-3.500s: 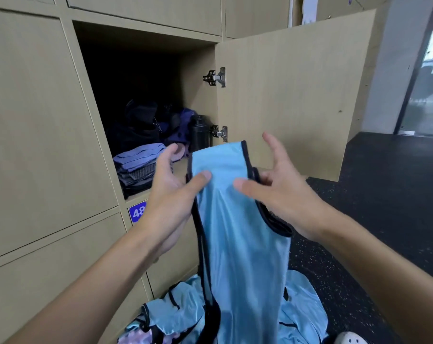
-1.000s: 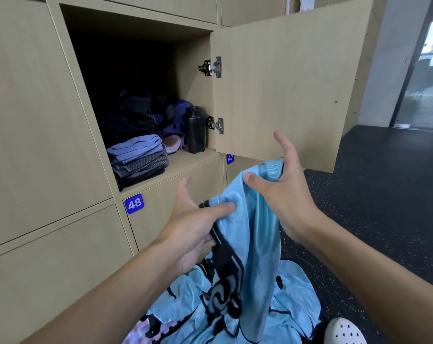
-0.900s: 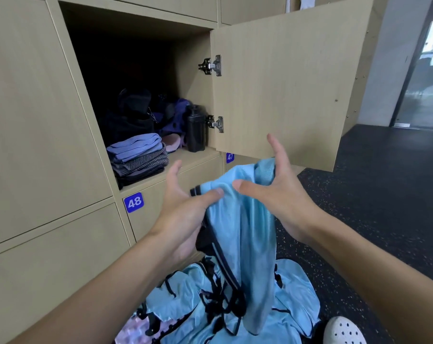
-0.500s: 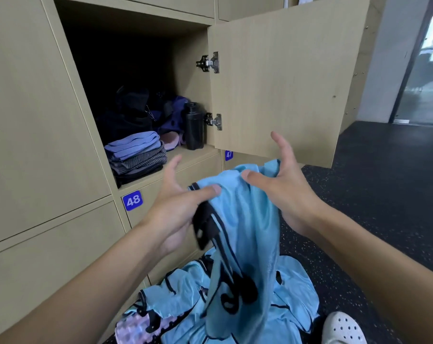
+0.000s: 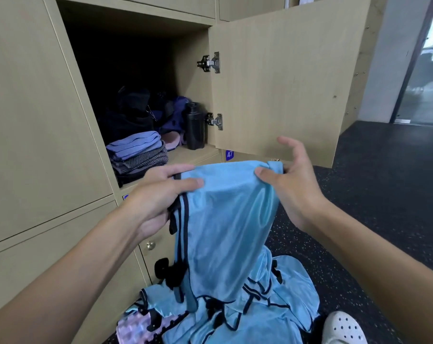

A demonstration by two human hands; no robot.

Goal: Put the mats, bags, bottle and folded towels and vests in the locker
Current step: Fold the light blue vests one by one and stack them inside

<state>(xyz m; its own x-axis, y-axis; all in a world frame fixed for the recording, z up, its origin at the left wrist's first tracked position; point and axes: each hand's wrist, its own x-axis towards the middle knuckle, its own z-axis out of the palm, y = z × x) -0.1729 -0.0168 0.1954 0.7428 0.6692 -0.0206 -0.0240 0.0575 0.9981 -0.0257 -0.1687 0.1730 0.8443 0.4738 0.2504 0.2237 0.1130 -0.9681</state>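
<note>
Both hands have drawn apart since a moment ago, stretching the light-blue vest [image 5: 225, 219] flat in front of the locker [image 5: 193, 83]; left hand [image 5: 158, 202] grips its dark-trimmed edge, thumb on top, fingers curled under; right hand [image 5: 292, 187] pinches the other corner, remaining fingers spread; more vests [image 5: 272, 306] lie heaped below the locker; inside it, folded towels [image 5: 138, 155] sit in front, black bottle [image 5: 194, 126] by the right wall, dark bags [image 5: 136, 112] behind.
</note>
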